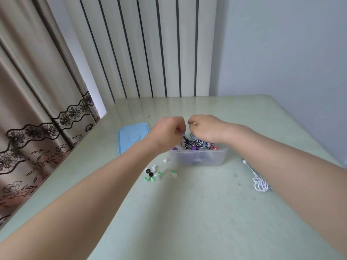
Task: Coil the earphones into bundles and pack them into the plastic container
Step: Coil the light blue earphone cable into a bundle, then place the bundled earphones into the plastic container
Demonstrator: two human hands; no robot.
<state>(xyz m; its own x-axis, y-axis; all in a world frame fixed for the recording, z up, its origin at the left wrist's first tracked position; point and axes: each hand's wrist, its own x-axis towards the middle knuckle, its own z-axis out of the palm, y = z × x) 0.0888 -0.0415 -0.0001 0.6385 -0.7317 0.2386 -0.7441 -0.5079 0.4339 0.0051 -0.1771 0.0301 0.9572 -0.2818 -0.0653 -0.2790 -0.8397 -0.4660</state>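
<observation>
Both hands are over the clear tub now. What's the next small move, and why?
Probably lower both hands and tuck whatever they pinch into the container, already heaped with coiled earphones; the fingers are curled just above it. The white earphones on the table come next.

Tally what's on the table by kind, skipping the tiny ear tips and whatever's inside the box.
Plastic container: 1
Blue lid: 1
White earphones lying loose on the table: 1
Total: 3
</observation>
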